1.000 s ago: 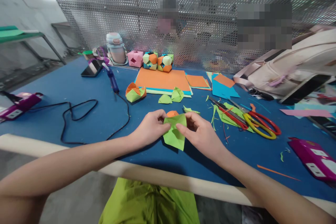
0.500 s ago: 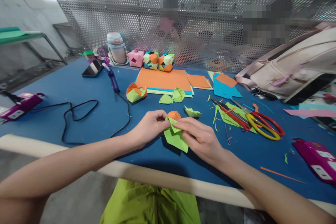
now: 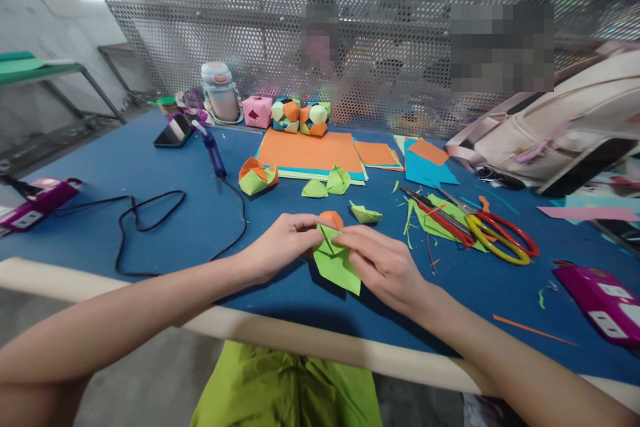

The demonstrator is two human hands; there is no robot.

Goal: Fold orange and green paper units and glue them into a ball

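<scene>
Head camera shows the green paper [image 3: 340, 272] between the two hands, near the front edge of the counter [image 3: 187, 230], with an orange paper piece [image 3: 331, 218] partly hidden behind it. The left hand [image 3: 283, 250] has its grip pinched on the sheet's upper left side, thumb against fingers; the right hand [image 3: 387, 263] pinches the upper right, fingertips by a folded flap. How the orange piece is supported cannot be told. The likeliest fault is a crooked crease: if one grip pulls harder than the other, the flap could skew, and the lower part, hanging free of the fingers, could swing and add to it. Pressing too hard might crush the orange piece or tear the thin sheet. A careless sweep of the right hand could also knock the folded green piece [image 3: 366, 214] just beyond it towards the scissors [image 3: 473, 221].
</scene>
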